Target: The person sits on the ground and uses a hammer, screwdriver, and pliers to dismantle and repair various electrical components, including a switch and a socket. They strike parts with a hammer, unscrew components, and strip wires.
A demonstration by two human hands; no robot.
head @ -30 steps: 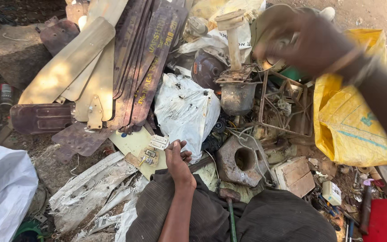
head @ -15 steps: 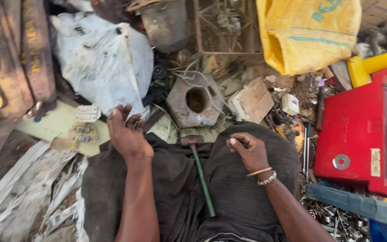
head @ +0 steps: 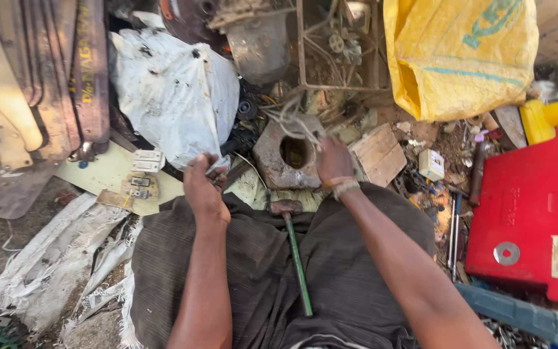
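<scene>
I sit cross-legged in dark trousers [head: 253, 271] among scrap. My left hand [head: 205, 190] is closed on a small metal piece [head: 217, 169] just in front of my left knee, below a dirty white sack [head: 175, 90]. My right hand [head: 334, 161] has its fingers curled over the right edge of a grey metal block [head: 279, 161] with a round hole. Tangled wire [head: 289, 116] lies on the block's top. A hammer [head: 297, 258] with a green handle rests on my lap between my arms, its rusty head toward the block.
A yellow sack [head: 460, 58] lies at the back right, a red metal box [head: 531, 220] at the right. A wooden block [head: 379, 152] sits beside my right hand. Rusty metal strips [head: 66, 77] are at the left, a wire frame [head: 337, 45] behind, torn white sacking [head: 53, 258] at the lower left.
My right hand came down from high at the right to my lap, then reached forward onto the grey block. My left hand stayed low, closed on the small piece. The view shifted right.
</scene>
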